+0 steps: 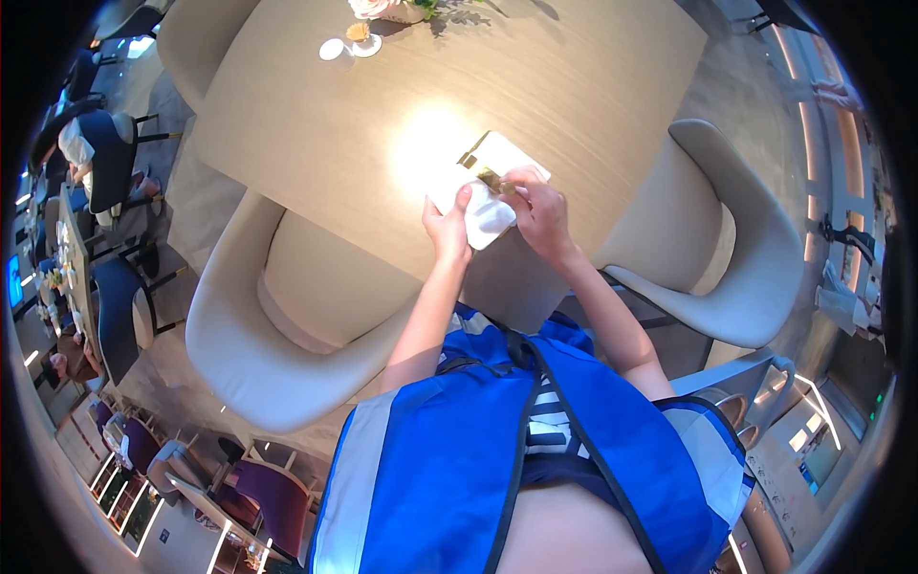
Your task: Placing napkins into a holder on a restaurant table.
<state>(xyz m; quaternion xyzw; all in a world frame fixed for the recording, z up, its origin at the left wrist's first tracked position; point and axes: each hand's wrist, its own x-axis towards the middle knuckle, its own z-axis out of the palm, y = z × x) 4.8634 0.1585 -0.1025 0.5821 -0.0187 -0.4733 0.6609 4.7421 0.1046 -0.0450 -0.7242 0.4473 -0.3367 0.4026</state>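
Observation:
Over the near edge of the pale wood-look table [323, 129], both hands are at a flat white object [490, 222] with a gold-coloured strip [470, 159] across it. It may be a folded napkin or a folder; bright light washes out its surface. My left hand [450, 228] grips its left side, thumb on top. My right hand [541, 215] pinches a small gold-coloured piece [508, 189] at the strip's right end. Whether that piece is joined to the strip is hidden by the fingers.
A white cup [333, 50], a small white holder with toothpicks [364, 44] and a flower arrangement [380, 8] stand at the table's far side. Cream chairs flank me at left [244, 344] and right [760, 251]. People sit farther off at left.

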